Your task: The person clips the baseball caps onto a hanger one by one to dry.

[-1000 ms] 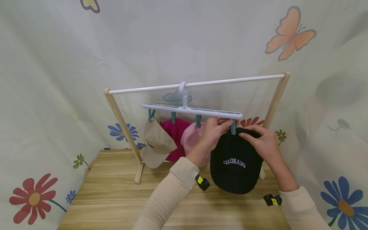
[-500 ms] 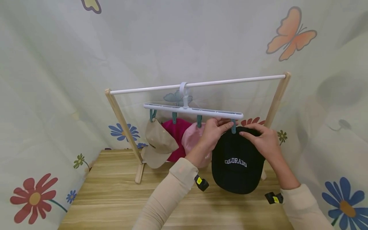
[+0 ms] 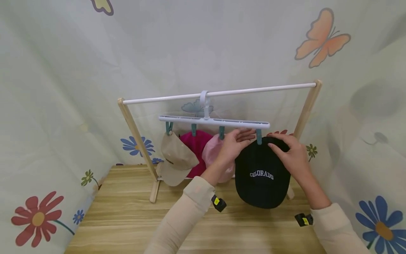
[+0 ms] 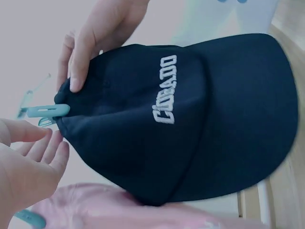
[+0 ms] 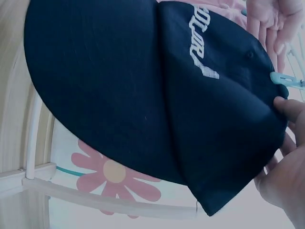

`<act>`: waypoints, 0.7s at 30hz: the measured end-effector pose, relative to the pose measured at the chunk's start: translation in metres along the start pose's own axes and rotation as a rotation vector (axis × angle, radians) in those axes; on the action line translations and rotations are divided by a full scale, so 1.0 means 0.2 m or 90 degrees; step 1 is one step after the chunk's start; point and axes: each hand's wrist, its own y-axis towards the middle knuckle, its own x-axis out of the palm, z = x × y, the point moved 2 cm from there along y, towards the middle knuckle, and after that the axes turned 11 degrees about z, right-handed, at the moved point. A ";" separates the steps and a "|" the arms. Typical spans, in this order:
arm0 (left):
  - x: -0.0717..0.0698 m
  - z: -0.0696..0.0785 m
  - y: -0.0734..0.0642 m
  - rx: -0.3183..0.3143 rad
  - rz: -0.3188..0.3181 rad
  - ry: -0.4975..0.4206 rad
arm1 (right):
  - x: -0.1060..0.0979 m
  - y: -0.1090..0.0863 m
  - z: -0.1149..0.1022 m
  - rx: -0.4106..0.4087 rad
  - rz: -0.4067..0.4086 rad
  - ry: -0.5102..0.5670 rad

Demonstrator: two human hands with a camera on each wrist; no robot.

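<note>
A black baseball cap [image 3: 262, 176] with white lettering hangs at the right end of the hanger, its crown caught in a teal clip [image 3: 259, 137]. My right hand [image 3: 293, 155] pinches the crown just right of that clip, thumb in front and fingers behind, as the right wrist view also shows. On the clip's other side is my left hand [image 3: 231, 146], its fingers loosely extended and holding nothing. In the left wrist view the left fingertips [image 4: 61, 157] lie close to the clip and the cap's edge; whether they touch the cap I cannot tell.
A light blue hanger [image 3: 219, 122] hooks over the white rod [image 3: 253, 91] of a wooden-legged stand. Clipped along it are a beige cap [image 3: 177, 155], a magenta cap [image 3: 199, 144] and a pink cap [image 3: 213, 150]. Beneath lies a wood-grain table [image 3: 120, 211].
My left hand has let go of the clip, and its fingers have straightened. The hanger's right end and the black cap have risen slightly. My right hand keeps its pinch on the cap.
</note>
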 end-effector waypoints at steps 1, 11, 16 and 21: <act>-0.01 0.00 0.00 0.017 -0.005 0.009 | 0.00 0.00 0.00 -0.002 0.007 0.003; -0.12 -0.03 -0.13 0.105 -0.029 0.182 | -0.05 -0.05 0.02 -0.002 0.055 0.000; -0.18 -0.07 -0.19 0.105 -0.024 0.226 | -0.07 -0.09 0.01 -0.025 0.066 -0.019; -0.25 -0.10 -0.26 0.118 -0.049 0.282 | -0.05 -0.16 -0.03 -0.063 0.023 -0.009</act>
